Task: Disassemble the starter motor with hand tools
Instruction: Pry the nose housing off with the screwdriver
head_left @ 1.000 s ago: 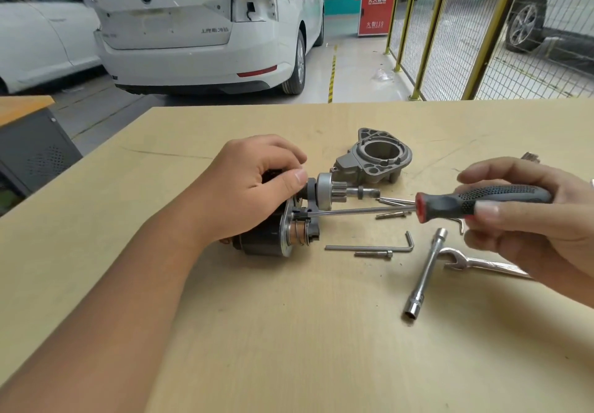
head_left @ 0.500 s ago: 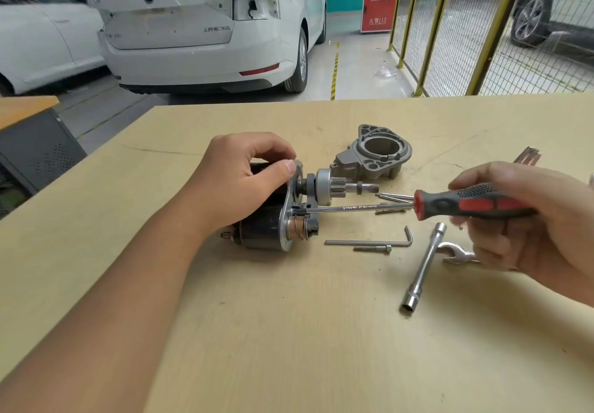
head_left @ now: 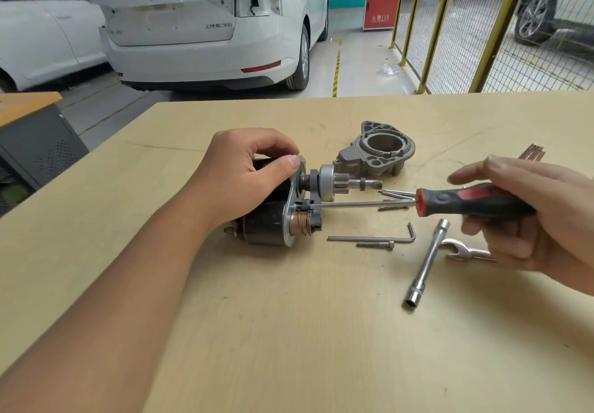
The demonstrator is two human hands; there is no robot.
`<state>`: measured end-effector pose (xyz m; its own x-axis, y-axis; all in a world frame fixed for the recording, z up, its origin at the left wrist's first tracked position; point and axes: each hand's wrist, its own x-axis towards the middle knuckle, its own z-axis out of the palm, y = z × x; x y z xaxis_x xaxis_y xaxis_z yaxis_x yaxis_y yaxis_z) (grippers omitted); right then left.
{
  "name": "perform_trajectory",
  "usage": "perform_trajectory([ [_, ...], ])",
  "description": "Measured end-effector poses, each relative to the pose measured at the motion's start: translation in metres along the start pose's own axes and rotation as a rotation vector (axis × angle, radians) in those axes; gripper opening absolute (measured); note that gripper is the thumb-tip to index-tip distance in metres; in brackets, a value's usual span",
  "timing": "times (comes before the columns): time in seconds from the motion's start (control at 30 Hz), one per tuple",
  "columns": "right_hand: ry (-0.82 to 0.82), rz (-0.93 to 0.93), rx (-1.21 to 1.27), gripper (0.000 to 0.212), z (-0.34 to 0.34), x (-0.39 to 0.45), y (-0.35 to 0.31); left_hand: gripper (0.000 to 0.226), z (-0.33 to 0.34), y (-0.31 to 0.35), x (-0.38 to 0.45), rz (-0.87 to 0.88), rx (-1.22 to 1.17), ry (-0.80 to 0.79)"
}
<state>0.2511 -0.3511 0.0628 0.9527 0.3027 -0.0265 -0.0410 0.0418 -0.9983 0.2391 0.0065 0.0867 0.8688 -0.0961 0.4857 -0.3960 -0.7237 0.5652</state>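
Left hand point(head_left: 247, 174) is clamped over the top of the starter motor point(head_left: 273, 216), fingers curled round the black body and thumb pressed against the silver end plate. The motor lies on its side on the wooden table point(head_left: 289, 332), pinion shaft pointing right. Right hand point(head_left: 530, 216) holds the red and black screwdriver point(head_left: 450, 203) by the handle, lower fingers wrapped under it, index finger stretched out loose above. Its shaft runs level to the left and the tip sits at the end plate, just above the solenoid plunger.

Behind the pinion sits the removed nose housing point(head_left: 376, 152). Near the motor lie an Allen key point(head_left: 373, 238) with a long bolt point(head_left: 374, 245) beside it, a tube socket wrench point(head_left: 427, 264) and an open-end spanner point(head_left: 463, 252) partly under the right hand. White car point(head_left: 205, 27) parked beyond the table.
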Motion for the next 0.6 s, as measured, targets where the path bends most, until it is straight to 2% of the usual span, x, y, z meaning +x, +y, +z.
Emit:
perform_trajectory([
  [0.13,-0.132,-0.040,0.043,0.064,-0.0081,0.0010,-0.0021,0.010,-0.0001,-0.0007,0.0009,0.006,0.005,-0.003],
  [0.27,-0.102,-0.039,0.044,0.059,-0.0026,0.0007,0.0018,0.008,0.0001,-0.0014,0.0007,0.016,0.008,-0.001],
  [0.37,-0.046,-0.021,0.012,0.064,-0.0044,0.0016,0.0021,0.008,-0.0001,-0.0018,0.0008,0.013,0.003,-0.002],
  [0.47,-0.114,-0.056,0.051,0.063,-0.0086,0.0029,0.0010,0.008,-0.0002,-0.0021,0.0007,0.013,0.001,-0.005],
  [0.6,-0.113,-0.029,0.111,0.057,-0.0049,0.0024,0.0041,0.009,-0.0007,-0.0025,0.0013,0.015,0.000,-0.009],
])
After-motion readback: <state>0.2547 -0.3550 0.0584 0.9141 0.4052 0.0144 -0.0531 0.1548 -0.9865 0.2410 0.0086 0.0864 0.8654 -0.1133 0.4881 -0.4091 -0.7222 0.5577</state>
